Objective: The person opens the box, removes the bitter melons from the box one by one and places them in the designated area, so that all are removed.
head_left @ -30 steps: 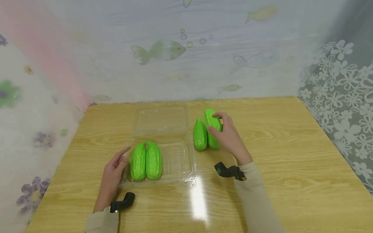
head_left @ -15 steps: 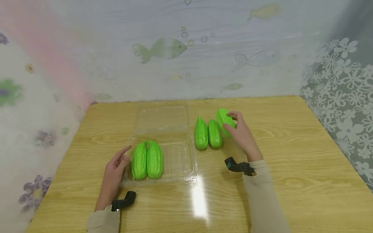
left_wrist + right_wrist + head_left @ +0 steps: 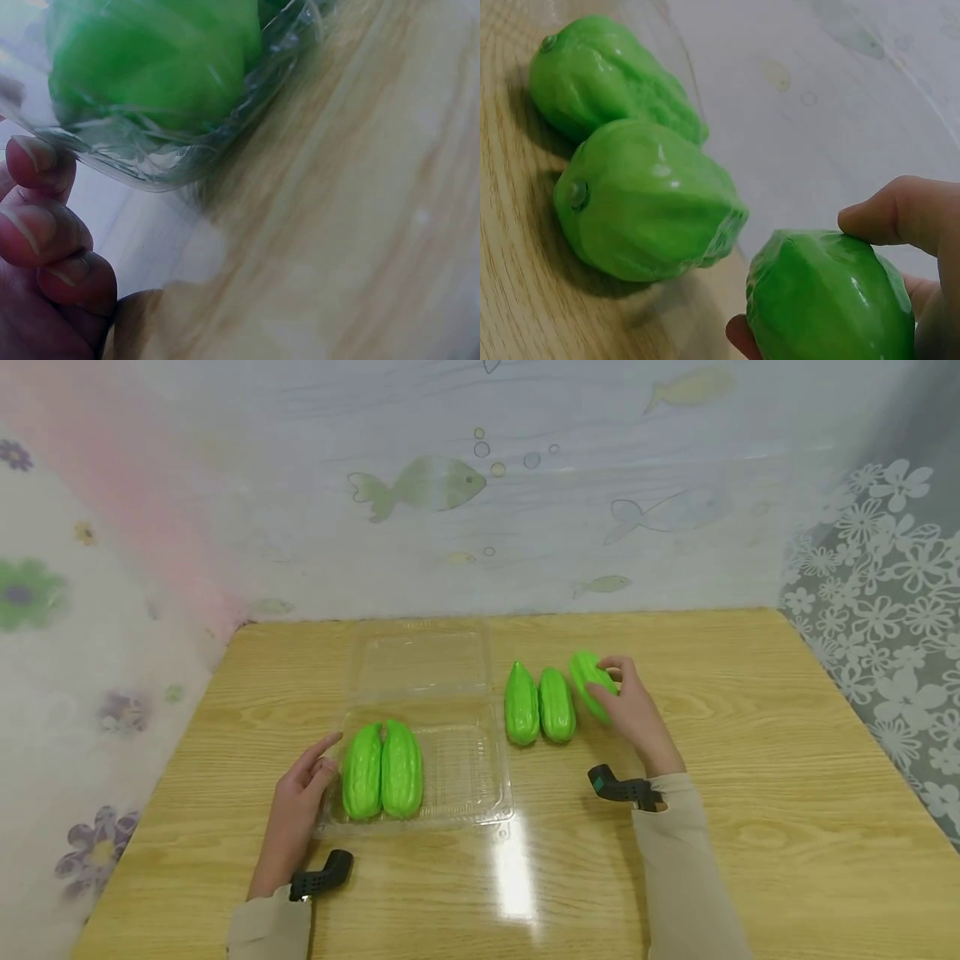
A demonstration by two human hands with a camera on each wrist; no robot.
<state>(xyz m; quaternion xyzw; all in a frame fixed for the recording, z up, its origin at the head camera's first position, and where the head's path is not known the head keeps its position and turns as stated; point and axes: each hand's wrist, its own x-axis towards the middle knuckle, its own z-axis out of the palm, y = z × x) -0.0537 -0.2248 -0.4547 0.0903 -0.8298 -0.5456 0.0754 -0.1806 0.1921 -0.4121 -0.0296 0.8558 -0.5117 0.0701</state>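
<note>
A green bitter melon, shiny and ridged, is pinched between the thumb and fingers of my right hand. It tilts beside a pair of melons: the left one and the right one lie side by side on the table. The right wrist view shows the held melon apart from that pair. Two more melons, one beside another, fill the left part of an opened clear plastic container. My left hand holds that container's left rim, fingertips at the plastic edge.
The container's clear lid lies folded back toward the wall. A wooden table reaches back to a wall covering printed with fish. Black wrist cameras, left and right, jut out over the table.
My right hand has carried its bitter melon rightward, away from above the right-hand melon of the pair, then slightly lower. The left hand stays at the container.
</note>
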